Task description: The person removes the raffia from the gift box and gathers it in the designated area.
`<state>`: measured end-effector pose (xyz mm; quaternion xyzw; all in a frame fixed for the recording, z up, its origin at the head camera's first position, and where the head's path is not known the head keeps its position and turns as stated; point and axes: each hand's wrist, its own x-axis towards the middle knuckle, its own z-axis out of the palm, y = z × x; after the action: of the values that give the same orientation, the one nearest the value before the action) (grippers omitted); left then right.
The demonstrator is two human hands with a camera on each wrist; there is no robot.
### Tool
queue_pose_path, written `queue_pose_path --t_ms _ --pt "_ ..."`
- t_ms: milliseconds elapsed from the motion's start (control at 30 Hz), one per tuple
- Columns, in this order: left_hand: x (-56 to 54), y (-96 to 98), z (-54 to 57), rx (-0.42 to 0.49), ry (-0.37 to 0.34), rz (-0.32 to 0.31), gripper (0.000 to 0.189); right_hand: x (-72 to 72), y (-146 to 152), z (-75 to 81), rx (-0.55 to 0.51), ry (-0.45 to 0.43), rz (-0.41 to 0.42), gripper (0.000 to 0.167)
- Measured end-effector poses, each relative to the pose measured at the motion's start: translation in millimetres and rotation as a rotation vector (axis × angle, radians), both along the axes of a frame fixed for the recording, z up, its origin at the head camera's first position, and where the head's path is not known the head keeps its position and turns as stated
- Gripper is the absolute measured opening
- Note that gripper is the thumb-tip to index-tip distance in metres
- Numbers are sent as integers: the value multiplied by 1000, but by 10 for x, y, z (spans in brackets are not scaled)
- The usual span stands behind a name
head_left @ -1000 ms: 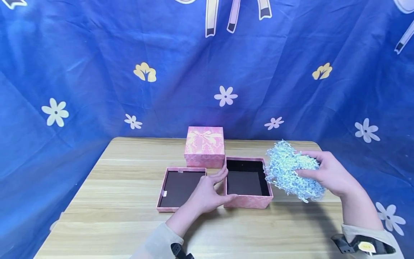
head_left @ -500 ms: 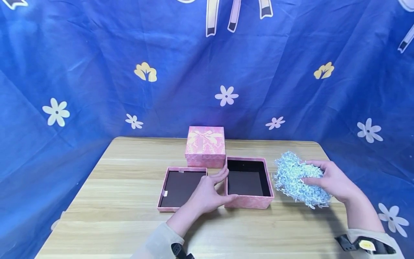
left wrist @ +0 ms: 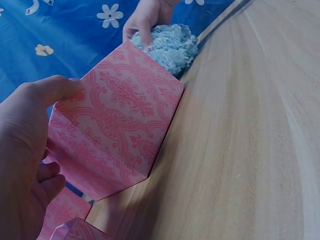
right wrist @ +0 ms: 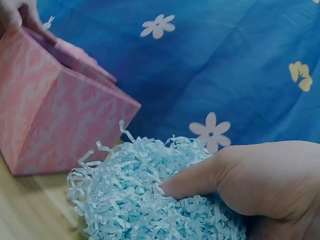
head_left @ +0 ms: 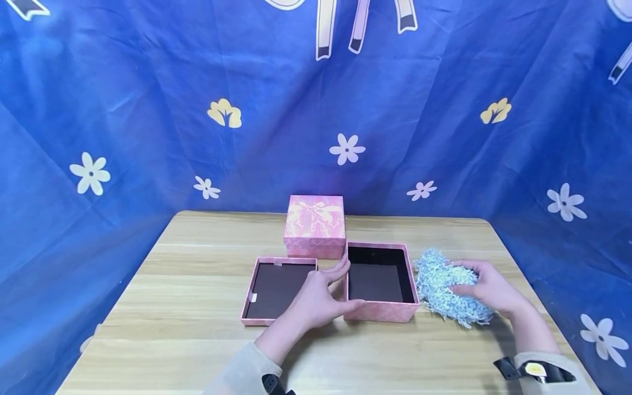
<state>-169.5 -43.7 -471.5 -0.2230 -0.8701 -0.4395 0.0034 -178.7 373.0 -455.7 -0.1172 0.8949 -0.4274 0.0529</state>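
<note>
My left hand [head_left: 318,299] grips the near left corner of a pink patterned gift box [head_left: 382,311], thumb on its front wall and fingers along its left side. The box stands upright without its lid, and its black inside shows. Just right of it, a fluffy bundle of light blue shredded paper [head_left: 446,291] is low over the table. My right hand [head_left: 486,288] holds that bundle from the right, the thumb [right wrist: 192,180] sunk into the strands. The other fingers are mostly hidden in the right wrist view.
A pink lid [head_left: 254,322] lies inside up, left of the box and partly behind my left forearm. Behind them stands a closed pink box with a bow [head_left: 314,216]. A blue patterned curtain [head_left: 276,137] hangs around the wooden table [head_left: 197,351].
My right hand has come down with the shredded paper, first moving right, then slightly back left beside the box. The left hand and the box stay in place.
</note>
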Motion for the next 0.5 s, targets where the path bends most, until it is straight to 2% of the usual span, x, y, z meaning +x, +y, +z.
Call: queue_pose_path --t_ms 233,333,500 --pt "38 -23 -13 8 -4 2 88 -20 -59 -140 -2 -71 -6 63" --pt "42 -17 -6 -7 8 3 89 -12 -59 -93 13 -65 13 67" --pt "23 -5 27 -37 68 -13 91 -2 -46 73 86 -1 92 71"
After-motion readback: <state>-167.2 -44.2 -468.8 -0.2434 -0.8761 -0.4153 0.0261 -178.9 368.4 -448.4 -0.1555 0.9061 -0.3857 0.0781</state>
